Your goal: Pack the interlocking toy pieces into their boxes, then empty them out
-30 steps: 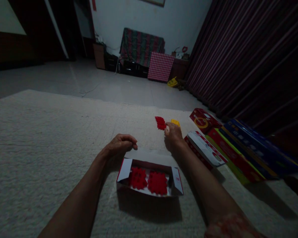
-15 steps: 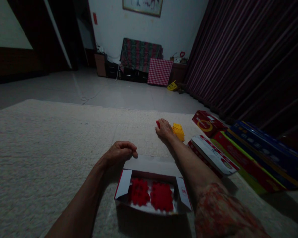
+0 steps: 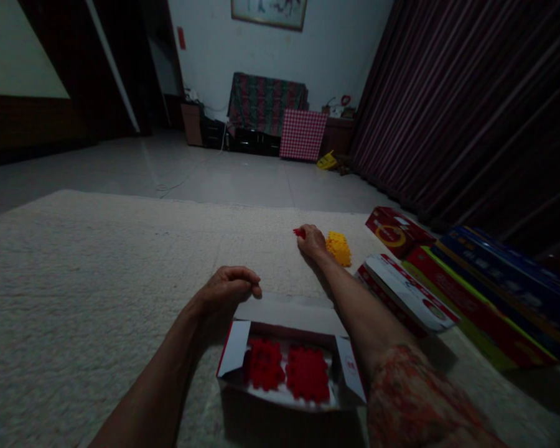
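In the head view, your right hand reaches far out, with its fingers bent down over a small red plastic piece with bumpy edges. The piece is on the cream woolly mat, partly under your fingers. They make a narrow shape around it, maybe because it is so small and low. Your hand hides most of it, so I cannot tell if you grip it or just touch it.

Your left hand is near the far left corner of the open red and white cardboard box. Its fingers curl in, with little room between them. I see nothing in them, but the palm is hidden, so I cannot tell if it is empty. It may just be resting there.

The box sits between your arms, with its white lid folded back and its side flaps up. That way, you can see the two bumpy red plastic blocks side by side inside.

The bumpy yellow plastic pieces lie just right of your right hand. The white box with red marks sits outside your right arm, so it does not block your reach.
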Motion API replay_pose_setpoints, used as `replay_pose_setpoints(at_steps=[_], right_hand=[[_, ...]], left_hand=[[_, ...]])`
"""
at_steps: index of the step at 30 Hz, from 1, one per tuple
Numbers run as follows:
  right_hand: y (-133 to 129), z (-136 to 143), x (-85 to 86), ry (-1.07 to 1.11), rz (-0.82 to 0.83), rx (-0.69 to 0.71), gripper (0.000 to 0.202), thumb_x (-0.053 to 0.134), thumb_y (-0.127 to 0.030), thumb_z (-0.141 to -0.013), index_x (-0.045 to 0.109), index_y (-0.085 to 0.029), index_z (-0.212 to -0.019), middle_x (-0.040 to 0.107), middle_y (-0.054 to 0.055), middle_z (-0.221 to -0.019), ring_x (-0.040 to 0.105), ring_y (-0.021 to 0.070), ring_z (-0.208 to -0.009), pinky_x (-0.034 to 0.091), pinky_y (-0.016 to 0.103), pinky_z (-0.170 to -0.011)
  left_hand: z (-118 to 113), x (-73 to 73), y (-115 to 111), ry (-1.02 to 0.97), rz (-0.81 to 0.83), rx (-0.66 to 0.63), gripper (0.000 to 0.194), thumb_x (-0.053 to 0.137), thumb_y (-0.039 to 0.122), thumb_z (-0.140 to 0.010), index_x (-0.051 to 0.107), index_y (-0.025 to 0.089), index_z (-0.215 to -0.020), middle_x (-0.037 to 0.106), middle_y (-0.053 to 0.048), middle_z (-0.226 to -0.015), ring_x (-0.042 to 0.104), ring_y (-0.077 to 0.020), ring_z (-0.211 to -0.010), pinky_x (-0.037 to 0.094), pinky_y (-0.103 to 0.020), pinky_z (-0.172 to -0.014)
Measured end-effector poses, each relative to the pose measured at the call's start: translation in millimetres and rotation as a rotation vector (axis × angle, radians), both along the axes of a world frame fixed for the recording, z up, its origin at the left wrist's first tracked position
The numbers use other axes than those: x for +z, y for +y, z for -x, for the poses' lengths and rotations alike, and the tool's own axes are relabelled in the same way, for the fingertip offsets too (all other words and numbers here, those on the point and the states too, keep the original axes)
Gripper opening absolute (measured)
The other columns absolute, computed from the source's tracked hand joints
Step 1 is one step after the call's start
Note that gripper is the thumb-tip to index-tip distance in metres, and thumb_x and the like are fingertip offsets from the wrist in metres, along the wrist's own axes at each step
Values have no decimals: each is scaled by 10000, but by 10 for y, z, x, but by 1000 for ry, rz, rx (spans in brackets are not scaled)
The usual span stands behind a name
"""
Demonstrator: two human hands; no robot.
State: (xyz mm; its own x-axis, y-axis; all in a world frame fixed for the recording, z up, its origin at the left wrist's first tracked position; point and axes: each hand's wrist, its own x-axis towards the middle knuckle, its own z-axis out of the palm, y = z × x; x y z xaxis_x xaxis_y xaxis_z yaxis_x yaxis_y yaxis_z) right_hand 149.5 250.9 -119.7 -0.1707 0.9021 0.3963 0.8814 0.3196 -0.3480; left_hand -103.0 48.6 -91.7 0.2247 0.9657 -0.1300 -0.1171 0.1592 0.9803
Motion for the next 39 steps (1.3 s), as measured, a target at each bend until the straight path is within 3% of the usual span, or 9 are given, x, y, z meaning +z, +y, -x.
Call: replay_pose_setpoints(at_steps=[6, 11, 21, 28, 35, 39], right_hand=[[-181, 45, 129, 86, -110, 107, 197, 570, -112, -816, 666, -178, -974, 682, 137, -1087, 597, 267, -1081, 461, 398, -999], [-616, -65, 207, 255, -249, 251, 215, 553, -134, -805, 644, -205, -987, 677, 136, -1131, 605, 269, -1084, 477, 424, -985], [-1645, -602, -20, 274, -149, 258, 83, 603, -240, -847, 619, -222, -926, 695, 101, -1074, 639, 256, -1044, 497, 438, -966], [-1700, -565, -163, 292, -125, 179, 107, 627, -194, -796, 604, -224, -896, 684, 96, -1015, 621, 254, -963, 519, 413, -881], [-1715, -632, -81, 164, -115, 136, 20, 633, -200, -843, 639, -213, -857, 689, 76, -920, 607, 252, -938, 475, 412, -897], [-1714, -685, -60, 126, -93, 188, 59, 613, -207, -878, 649, -205, -831, 681, 74, -870, 604, 241, -884, 473, 392, -864]], left_hand=[[-13, -12, 3, -20, 4, 7, 149, 691, 221, -601, 736, 187, -740, 738, -46, -674, 507, -136, -544, 361, -291, -588], [-4, -17, 10, -32, -8, 1, 147, 684, 193, -601, 736, 186, -739, 735, -50, -681, 519, -139, -562, 369, -297, -598], [-64, 10, -67, 11, -12, 47, 164, 650, 180, -632, 729, 195, -775, 745, -40, -725, 508, -127, -540, 343, -292, -572], [0, -75, 31, 27, -25, -14, 151, 671, 183, -624, 723, 190, -766, 742, -54, -714, 544, -140, -579, 348, -293, -590], [-45, -35, -15, 5, -19, 41, 138, 694, 191, -617, 727, 180, -750, 737, -49, -686, 571, -139, -585, 381, -282, -594], [-38, -18, -19, -13, -5, 28, 135, 700, 180, -604, 730, 179, -736, 740, -45, -677, 606, -142, -613, 417, -282, -619]])
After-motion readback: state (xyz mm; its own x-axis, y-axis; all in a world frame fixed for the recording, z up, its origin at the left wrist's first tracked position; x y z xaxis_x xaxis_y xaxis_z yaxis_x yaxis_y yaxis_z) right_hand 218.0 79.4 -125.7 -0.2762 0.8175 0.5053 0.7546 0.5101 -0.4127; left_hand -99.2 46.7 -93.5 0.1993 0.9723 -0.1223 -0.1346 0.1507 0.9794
